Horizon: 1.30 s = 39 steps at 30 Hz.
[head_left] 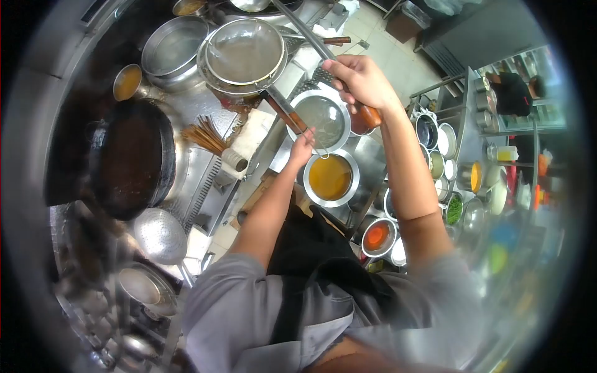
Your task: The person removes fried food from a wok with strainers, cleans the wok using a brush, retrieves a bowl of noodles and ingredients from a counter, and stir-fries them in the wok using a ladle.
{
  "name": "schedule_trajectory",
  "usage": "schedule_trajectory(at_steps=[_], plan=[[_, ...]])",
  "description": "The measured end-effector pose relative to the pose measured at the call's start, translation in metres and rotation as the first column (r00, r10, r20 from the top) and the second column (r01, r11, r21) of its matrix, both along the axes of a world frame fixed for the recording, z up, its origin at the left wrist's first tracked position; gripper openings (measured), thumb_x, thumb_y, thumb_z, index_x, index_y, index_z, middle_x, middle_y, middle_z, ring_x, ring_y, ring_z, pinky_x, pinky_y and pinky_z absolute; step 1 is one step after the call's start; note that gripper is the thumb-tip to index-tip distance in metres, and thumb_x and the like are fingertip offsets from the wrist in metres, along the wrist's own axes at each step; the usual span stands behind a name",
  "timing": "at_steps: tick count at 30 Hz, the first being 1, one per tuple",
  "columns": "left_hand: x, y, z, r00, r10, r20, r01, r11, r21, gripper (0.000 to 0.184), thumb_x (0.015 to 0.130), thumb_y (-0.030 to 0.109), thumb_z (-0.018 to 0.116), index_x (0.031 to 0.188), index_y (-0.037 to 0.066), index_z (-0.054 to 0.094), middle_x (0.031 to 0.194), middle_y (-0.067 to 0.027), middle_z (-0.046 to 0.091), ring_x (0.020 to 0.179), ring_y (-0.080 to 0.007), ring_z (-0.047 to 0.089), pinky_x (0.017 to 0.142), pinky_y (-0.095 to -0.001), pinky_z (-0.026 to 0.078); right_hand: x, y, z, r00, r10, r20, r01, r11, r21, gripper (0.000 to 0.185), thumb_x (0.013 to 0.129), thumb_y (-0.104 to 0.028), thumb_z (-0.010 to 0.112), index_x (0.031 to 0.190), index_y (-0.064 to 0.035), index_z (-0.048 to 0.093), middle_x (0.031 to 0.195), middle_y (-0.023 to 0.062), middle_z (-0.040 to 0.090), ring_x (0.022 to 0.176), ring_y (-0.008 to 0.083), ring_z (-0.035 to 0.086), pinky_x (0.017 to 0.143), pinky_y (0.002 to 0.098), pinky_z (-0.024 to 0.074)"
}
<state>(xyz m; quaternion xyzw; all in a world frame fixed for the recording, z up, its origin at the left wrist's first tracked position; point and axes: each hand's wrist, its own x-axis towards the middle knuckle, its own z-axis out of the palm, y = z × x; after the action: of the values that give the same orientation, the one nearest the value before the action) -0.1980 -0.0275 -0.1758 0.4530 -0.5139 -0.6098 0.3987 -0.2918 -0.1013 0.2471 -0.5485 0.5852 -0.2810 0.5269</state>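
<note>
My left hand is wrapped round the wooden handle of a round mesh strainer. The strainer lies above a wider metal bowl at the wok range, and its mesh looks pale. My right hand grips a long-shafted cooking utensil by its wooden-ended handle. Its metal shaft slants to the upper left and leaves the top edge, so I cannot tell what its head is. Just below the hands are a metal bowl of greyish liquid and a metal bowl of yellow-brown liquid.
A dark wok sits at left, with a perforated skimmer below it. A bamboo brush and a metal basin are on the range. Ingredient bowls line the right. Another person stands at far right.
</note>
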Motion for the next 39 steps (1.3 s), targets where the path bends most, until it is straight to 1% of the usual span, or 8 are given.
schedule_trajectory(at_steps=[11, 13, 21, 29, 31, 33, 37, 39], plan=[[0.111, 0.177, 0.063, 0.911, -0.412, 0.02, 0.403, 0.898, 0.177, 0.038, 0.095, 0.018, 0.06, 0.131, 0.007, 0.058, 0.112, -0.0068, 0.07, 0.102, -0.0186, 0.065, 0.092, -0.0319, 0.05, 0.003, 0.033, -0.035, 0.99, 0.113, -0.079, -0.105, 0.99, 0.096, 0.034, 0.094, -0.027, 0.061, 0.072, -0.0015, 0.056, 0.059, 0.0042, 0.055, 0.041, 0.0095, 0.048, 0.039, 0.0303, 0.0427], [0.144, 0.202, 0.074, 0.931, -0.359, -0.06, 0.362, 0.891, 0.274, 0.038, 0.095, 0.019, 0.06, 0.131, 0.007, 0.057, 0.114, -0.0066, 0.069, 0.104, -0.0188, 0.064, 0.093, -0.0318, 0.049, 0.002, 0.039, -0.088, 0.858, 0.013, -0.514, -0.313, 0.806, -0.502, 0.031, 0.094, -0.026, 0.06, 0.082, 0.0032, 0.062, 0.059, 0.0125, 0.058, 0.042, 0.014, 0.052, 0.043, 0.0352, 0.0446], [0.26, 0.285, 0.139, 0.998, -0.023, -0.061, 0.038, 0.963, 0.268, 0.037, 0.1, 0.02, 0.056, 0.133, 0.004, 0.055, 0.123, -0.0049, 0.062, 0.113, -0.0134, 0.058, 0.098, -0.0293, 0.044, 0.106, 0.082, -0.039, 0.954, 0.124, 0.274, -0.141, 0.989, 0.042, 0.025, 0.099, -0.024, 0.055, 0.084, -0.0042, 0.057, 0.061, -0.0018, 0.049, 0.04, 0.0058, 0.041, 0.033, 0.0241, 0.0374], [0.313, 0.35, 0.212, 0.97, 0.242, 0.001, -0.237, 0.948, 0.214, 0.037, 0.1, 0.02, 0.055, 0.132, 0.003, 0.055, 0.124, -0.0067, 0.062, 0.115, -0.015, 0.057, 0.101, -0.0297, 0.042, 0.284, 0.095, -0.117, 0.877, 0.479, 0.033, -0.47, 0.871, -0.143, 0.028, 0.096, -0.023, 0.06, 0.08, 0.0006, 0.058, 0.057, 0.0055, 0.054, 0.043, 0.0114, 0.05, 0.04, 0.0298, 0.038], [0.32, 0.366, 0.207, 0.963, 0.269, 0.004, -0.262, 0.937, 0.232, 0.036, 0.099, 0.019, 0.055, 0.132, 0.003, 0.055, 0.127, -0.0068, 0.061, 0.115, -0.0155, 0.057, 0.101, -0.0295, 0.042, 0.315, 0.092, -0.152, 0.829, 0.41, -0.381, -0.539, 0.769, -0.345, 0.035, 0.088, -0.029, 0.064, 0.086, 0.0061, 0.065, 0.076, 0.0288, 0.065, 0.074, 0.0411, 0.068, 0.067, 0.0428, 0.053], [0.325, 0.383, 0.195, 0.94, 0.34, 0.018, -0.337, 0.921, 0.196, 0.036, 0.099, 0.017, 0.054, 0.132, 0.003, 0.055, 0.127, -0.0066, 0.061, 0.114, -0.0158, 0.058, 0.1, -0.0298, 0.043, 0.334, 0.101, -0.163, 0.79, 0.384, -0.478, -0.571, 0.744, -0.348, 0.038, 0.087, -0.031, 0.065, 0.092, 0.0064, 0.067, 0.086, 0.0334, 0.064, 0.089, 0.0493, 0.062, 0.079, 0.0446, 0.0522], [0.328, 0.404, 0.194, 0.917, 0.396, 0.053, -0.398, 0.893, 0.21, 0.035, 0.099, 0.016, 0.054, 0.132, 0.003, 0.056, 0.126, -0.0058, 0.062, 0.113, -0.0158, 0.059, 0.099, -0.0297, 0.044, 0.349, 0.108, -0.177, 0.748, 0.379, -0.546, -0.626, 0.675, -0.389, 0.038, 0.089, -0.03, 0.064, 0.089, 0.0078, 0.065, 0.08, 0.027, 0.067, 0.075, 0.0405, 0.068, 0.069, 0.0426, 0.0545], [0.327, 0.412, 0.198, 0.913, 0.4, 0.082, -0.409, 0.894, 0.184, 0.034, 0.099, 0.016, 0.054, 0.131, 0.003, 0.057, 0.124, -0.0051, 0.063, 0.112, -0.0158, 0.059, 0.098, -0.0292, 0.044, 0.349, 0.113, -0.162, 0.811, 0.567, -0.141, -0.574, 0.819, -0.006, 0.034, 0.093, -0.027, 0.061, 0.085, 0.007, 0.062, 0.069, 0.0153, 0.065, 0.058, 0.0256, 0.065, 0.054, 0.0382, 0.0521]])
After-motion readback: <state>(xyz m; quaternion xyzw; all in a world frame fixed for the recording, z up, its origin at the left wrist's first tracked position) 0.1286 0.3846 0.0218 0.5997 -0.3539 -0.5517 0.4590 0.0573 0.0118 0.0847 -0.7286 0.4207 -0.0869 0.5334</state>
